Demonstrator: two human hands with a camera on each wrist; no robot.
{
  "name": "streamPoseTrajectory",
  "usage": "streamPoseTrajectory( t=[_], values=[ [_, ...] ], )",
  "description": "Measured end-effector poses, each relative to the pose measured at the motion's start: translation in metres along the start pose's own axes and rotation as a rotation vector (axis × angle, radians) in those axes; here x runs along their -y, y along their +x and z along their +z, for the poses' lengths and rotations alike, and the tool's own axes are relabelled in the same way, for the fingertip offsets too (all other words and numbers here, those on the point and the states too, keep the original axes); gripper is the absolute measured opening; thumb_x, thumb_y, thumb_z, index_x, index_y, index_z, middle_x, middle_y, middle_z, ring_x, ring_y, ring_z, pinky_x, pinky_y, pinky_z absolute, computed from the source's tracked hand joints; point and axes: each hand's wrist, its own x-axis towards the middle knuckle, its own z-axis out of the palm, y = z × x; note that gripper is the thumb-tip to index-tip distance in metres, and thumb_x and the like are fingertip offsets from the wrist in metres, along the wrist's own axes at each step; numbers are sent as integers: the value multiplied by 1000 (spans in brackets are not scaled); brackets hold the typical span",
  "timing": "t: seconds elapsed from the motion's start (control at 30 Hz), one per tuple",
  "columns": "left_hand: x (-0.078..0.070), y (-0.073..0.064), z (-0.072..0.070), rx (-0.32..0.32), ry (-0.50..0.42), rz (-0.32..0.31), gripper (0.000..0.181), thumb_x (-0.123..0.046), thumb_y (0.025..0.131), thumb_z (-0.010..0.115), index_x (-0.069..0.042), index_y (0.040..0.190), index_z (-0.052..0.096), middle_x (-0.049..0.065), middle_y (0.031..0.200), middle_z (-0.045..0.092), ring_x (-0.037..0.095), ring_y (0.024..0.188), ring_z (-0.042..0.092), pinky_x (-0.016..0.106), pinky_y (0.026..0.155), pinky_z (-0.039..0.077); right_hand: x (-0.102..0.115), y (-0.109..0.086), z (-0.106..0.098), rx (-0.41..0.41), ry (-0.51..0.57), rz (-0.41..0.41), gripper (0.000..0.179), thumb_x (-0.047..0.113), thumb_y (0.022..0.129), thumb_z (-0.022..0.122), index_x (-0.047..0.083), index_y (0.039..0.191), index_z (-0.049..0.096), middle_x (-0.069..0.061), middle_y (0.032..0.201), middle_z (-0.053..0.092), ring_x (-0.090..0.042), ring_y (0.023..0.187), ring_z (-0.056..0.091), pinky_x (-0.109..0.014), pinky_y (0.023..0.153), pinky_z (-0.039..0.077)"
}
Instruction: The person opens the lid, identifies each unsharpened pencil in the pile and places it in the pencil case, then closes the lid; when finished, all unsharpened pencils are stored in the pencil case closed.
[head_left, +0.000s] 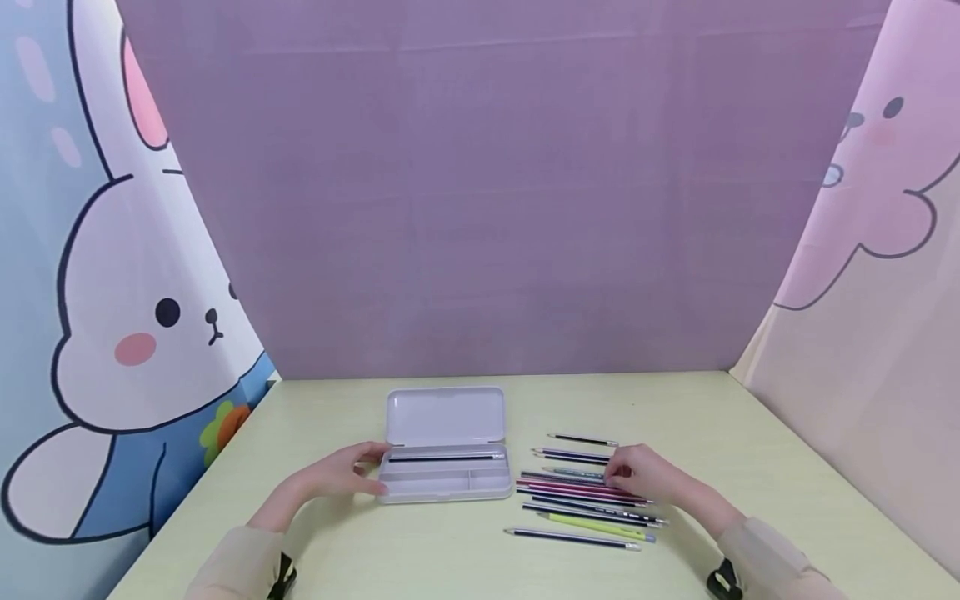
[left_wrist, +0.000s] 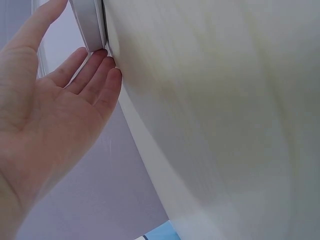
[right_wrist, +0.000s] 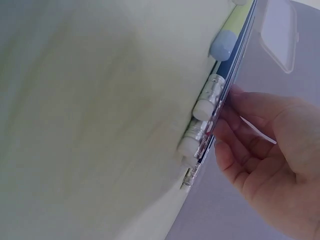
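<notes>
My left hand (head_left: 341, 473) touches the left end of a white pencil case (head_left: 446, 499), thumb near its front corner and fingers towards the back. In the left wrist view the fingers are fairly straight, their tips at the case (left_wrist: 89, 25). The case lies with its lid (head_left: 446, 415) raised. One dark pencil (head_left: 442, 457) is in its back compartment. To the right, my right hand (head_left: 641, 472) pinches the right end of a grey-green pencil (head_left: 573, 472) among a loose row; its fingertips are partly hidden. Several pencil ends (right_wrist: 204, 107) show beside the fingers in the right wrist view.
Dark pencils (head_left: 583, 439) lie behind the right hand. In front are red pencils (head_left: 577, 489), a yellow-green pencil (head_left: 596, 526) with a blue-grey end and a dark pencil (head_left: 573, 538) nearest me. A purple panel (head_left: 480, 208) stands behind the pale table (head_left: 330, 550).
</notes>
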Motion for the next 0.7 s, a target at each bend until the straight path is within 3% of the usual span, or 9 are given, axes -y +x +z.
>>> streamPoseTrajectory(
  t=[0.4,0.7],
  values=[
    [5,2,0,-6,19,-17,73,-31,79,74,2,135,42,22,135,47,40,122,46,55,100,41,-1,1,-1,25,-17,42,6,10,82,70,5,83,72,3,78,63,0,69,53,-20,61,49],
    [1,0,0,-1,-1,-6,70,-26,80,74,3,135,42,23,134,48,40,121,47,56,99,41,1,0,-2,17,-9,48,5,10,82,69,7,79,69,5,76,61,3,67,49,-19,58,47]
  ],
)
